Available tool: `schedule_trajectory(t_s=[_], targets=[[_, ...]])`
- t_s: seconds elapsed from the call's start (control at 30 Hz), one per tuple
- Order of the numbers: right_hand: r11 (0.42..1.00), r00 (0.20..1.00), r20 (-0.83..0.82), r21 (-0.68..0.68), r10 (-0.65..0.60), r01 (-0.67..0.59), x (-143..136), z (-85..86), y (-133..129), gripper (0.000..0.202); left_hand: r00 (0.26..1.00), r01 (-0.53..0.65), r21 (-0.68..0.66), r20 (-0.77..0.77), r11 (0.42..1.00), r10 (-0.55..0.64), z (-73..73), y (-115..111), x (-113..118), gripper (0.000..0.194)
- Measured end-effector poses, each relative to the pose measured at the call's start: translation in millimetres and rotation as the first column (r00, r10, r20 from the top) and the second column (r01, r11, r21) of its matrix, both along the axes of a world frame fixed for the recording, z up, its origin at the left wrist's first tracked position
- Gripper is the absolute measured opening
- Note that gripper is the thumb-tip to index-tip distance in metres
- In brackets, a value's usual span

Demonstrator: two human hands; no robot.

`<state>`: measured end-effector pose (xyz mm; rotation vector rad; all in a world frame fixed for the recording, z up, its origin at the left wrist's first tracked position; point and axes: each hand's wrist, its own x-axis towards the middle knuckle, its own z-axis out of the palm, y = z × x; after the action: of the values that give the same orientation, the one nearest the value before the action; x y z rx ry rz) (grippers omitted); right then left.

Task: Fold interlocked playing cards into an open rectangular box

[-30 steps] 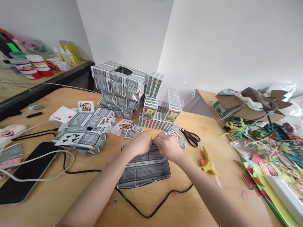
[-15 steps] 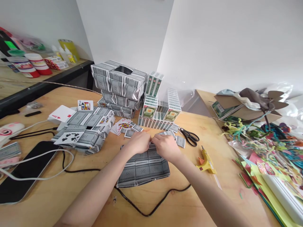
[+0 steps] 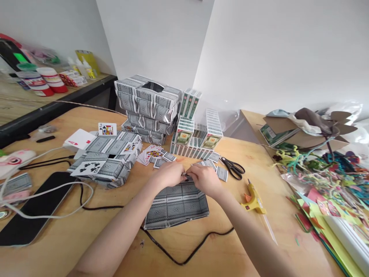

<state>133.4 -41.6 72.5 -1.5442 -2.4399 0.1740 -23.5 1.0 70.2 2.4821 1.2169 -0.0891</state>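
An open box made of playing cards (image 3: 176,209), grey patterned backs showing, lies on the table in front of me. My left hand (image 3: 170,174) and my right hand (image 3: 206,180) meet at its far rim, fingers pinched closed there close together. Both appear to grip that edge; the fingertips are partly hidden. Just beyond my right hand lie loose cards (image 3: 221,174) face down. Past my left hand is a fan of face-up cards (image 3: 150,154).
Left stands a card-covered box (image 3: 115,163); behind, stacked card boxes (image 3: 147,100) and green card packs (image 3: 211,140). Right lie black scissors (image 3: 233,168), a yellow glue gun (image 3: 255,200) and craft scraps. A black cable (image 3: 184,261) runs in front; a phone (image 3: 34,211) lies left.
The view has shifted slightly, so everything sits a little further right. Both hands stay at the box's far rim, with a small gap now showing between them.
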Motion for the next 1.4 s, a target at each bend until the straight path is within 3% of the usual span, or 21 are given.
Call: schedule_trajectory(t_s=[0.23,0.47,0.73,0.97,1.13,1.23,1.33,1.4], targets=[[0.996,0.982,-0.165,-0.017,-0.094,0.093,2.4,-13.2,-4.2,0.019,1.000,0.019,-0.089,-0.021,0.996,-0.021,4.2,1.5,-3.3,0.034],[0.992,0.968,-0.219,-0.053,-0.126,0.117,1.4,-13.7,-5.0,0.018,0.997,0.053,-0.099,0.066,0.994,-0.047,15.8,1.1,-17.4,0.028],[0.991,0.979,-0.153,-0.033,-0.133,0.130,-1.3,-13.5,-6.2,0.019,0.991,0.061,-0.046,0.123,0.997,-0.054,18.9,1.6,-19.9,0.029],[0.979,0.982,0.021,0.089,-0.187,0.185,-15.2,-19.4,-15.0,0.020,0.986,0.078,-0.067,0.150,0.995,-0.067,25.0,-0.5,-16.0,0.028],[0.995,0.970,-0.228,0.031,-0.088,0.097,-7.5,-10.4,-16.5,0.017,0.978,0.115,-0.073,0.184,0.991,-0.099,32.0,-3.8,-14.9,0.023],[0.974,0.862,-0.473,0.029,-0.184,0.224,9.0,-5.4,-22.2,0.027,0.965,0.144,-0.068,0.230,0.987,-0.125,27.9,-1.2,-16.1,0.022],[0.875,0.605,-0.684,-0.105,-0.408,0.472,26.1,-9.5,-30.6,0.025,0.981,0.061,-0.010,0.187,0.998,-0.058,22.2,3.0,-16.7,0.025],[0.813,0.425,-0.753,-0.242,-0.502,0.530,33.6,-15.9,-36.0,0.032,0.979,-0.008,0.005,0.202,1.000,0.007,21.8,5.6,-18.0,0.026]])
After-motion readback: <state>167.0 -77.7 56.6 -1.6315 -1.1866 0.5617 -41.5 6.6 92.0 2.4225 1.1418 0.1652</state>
